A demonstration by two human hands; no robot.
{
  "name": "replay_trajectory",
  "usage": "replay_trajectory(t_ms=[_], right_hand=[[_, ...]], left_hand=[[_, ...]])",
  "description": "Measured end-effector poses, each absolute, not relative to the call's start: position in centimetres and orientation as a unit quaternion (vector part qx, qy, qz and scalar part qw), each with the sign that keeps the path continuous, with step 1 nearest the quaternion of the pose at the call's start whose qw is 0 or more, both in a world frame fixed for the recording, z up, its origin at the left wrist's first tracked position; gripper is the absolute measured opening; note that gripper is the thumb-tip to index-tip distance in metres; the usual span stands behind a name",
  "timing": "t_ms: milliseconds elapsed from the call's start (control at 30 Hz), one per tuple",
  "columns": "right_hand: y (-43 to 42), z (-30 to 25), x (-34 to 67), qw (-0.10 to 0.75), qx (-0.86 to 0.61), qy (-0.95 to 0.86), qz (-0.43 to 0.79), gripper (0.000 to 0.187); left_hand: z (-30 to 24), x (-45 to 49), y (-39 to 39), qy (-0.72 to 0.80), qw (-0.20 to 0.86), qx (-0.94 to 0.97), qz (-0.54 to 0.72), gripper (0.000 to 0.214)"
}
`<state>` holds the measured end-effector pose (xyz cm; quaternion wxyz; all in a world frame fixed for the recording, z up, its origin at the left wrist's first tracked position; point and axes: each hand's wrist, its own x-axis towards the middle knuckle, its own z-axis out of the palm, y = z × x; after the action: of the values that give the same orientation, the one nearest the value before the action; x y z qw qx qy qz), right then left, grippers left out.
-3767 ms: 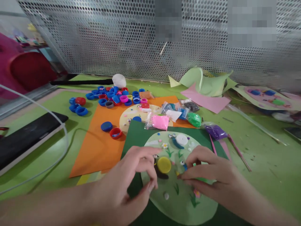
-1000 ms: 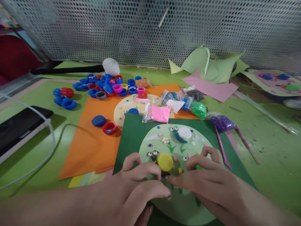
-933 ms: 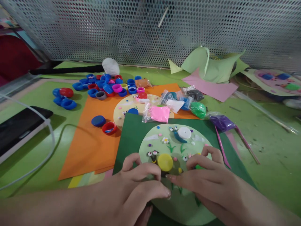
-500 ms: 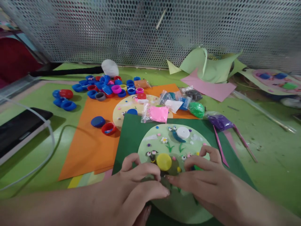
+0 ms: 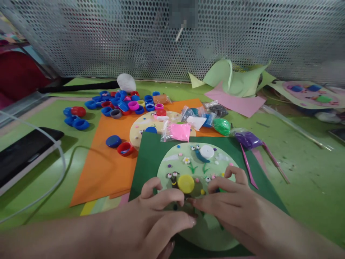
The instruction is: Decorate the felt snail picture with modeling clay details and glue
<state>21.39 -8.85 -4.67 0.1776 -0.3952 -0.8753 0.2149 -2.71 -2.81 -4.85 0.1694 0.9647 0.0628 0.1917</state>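
Loosely curled, the left hand (image 5: 159, 216) keeps a visible gap between forefinger and thumb, with nothing showing in that gap; the right hand (image 5: 234, 205) points a finger just to the near side of the yellow disc (image 5: 185, 184), its thumb hidden, so whether it pinches anything I cannot tell. That disc sits beside a dark head with goggle eyes (image 5: 172, 175), on a pale green round (image 5: 212, 233) laid over a dark green card (image 5: 148, 151). Both hands cover much of the round's near half. Farther up the round is a blue figure with a white disc (image 5: 206, 152).

To the right, one pink tool (image 5: 248, 165) lies over the card's right edge, near a purple packet (image 5: 248, 139). Along the card's far edge are a pink packet (image 5: 180, 131) and, beyond it, a green packet (image 5: 222, 126). Orange sheets (image 5: 91, 169) spread left, bearing a blue lid (image 5: 113, 141). At far left, a white cable (image 5: 64, 162) loops across a black device (image 5: 27, 154); caps (image 5: 122, 104) crowd beyond.

Any writing on the packets is too small to read. Green tabletop (image 5: 309, 198) stretches right of the card; a perforated panel (image 5: 121, 39) bounds the far edge.
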Motion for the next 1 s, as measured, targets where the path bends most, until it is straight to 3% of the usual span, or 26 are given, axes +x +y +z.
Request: replay_trajectory(t_ms=[233,1000], right_hand=[[-8.9,-4.5,21.3,0.157,-0.398,-0.878,0.213,0.033],[-8.8,-4.4,21.3,0.213,-0.406,-0.877,0.144,0.032]], left_hand=[[-6.0,-2.8,-3.1,0.069,0.197,0.953,0.221,0.036],[-5.0,-2.9,-2.9,0.105,0.237,0.947,0.187,0.035]])
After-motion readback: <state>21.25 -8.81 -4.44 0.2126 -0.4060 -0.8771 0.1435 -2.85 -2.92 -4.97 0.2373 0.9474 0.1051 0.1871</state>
